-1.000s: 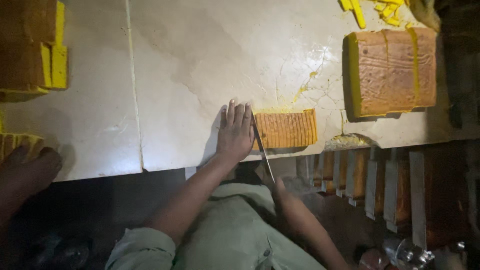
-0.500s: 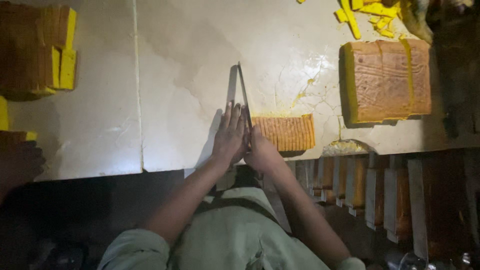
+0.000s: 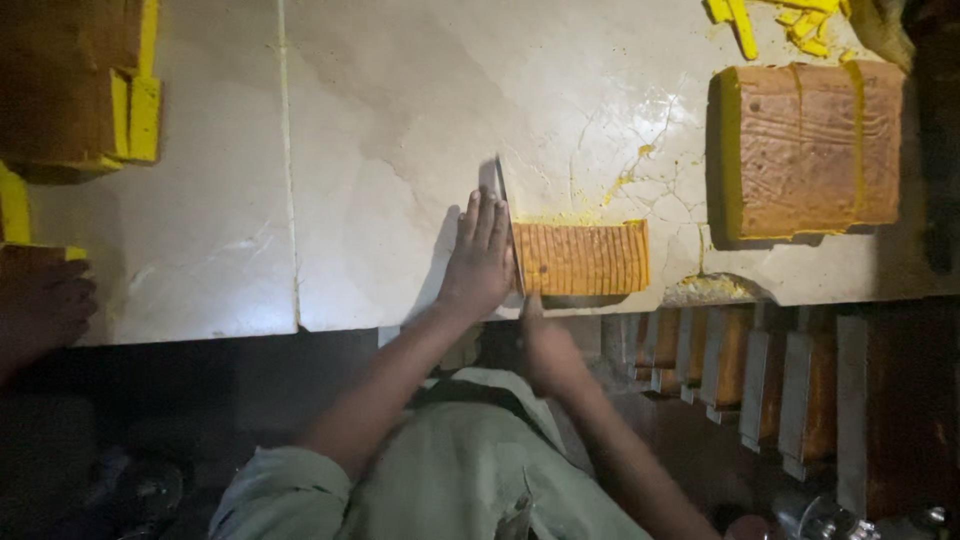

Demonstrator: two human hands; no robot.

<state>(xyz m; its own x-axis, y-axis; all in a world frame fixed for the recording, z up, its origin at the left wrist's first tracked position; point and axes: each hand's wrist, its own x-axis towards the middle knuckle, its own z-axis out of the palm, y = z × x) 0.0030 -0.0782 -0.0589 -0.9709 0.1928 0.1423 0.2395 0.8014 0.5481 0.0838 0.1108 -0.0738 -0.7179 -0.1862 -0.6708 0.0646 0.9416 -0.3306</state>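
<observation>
Knife (image 3: 505, 215) pressed against sliced cake block (image 3: 583, 257) at worktop (image 3: 380, 150) edge.
Left hand (image 3: 478, 262) laid flat, open, beside blade; right hand (image 3: 545, 345) closed on handle (fingers could be nicked by slippage).

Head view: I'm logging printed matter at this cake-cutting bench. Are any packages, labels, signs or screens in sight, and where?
None in sight: no package, label, sign or screen.
Only bare goods show: a sliced brown and yellow cake block by the knife under the left hand, and a larger brown slab at the far right of the pale stone counter.
</observation>
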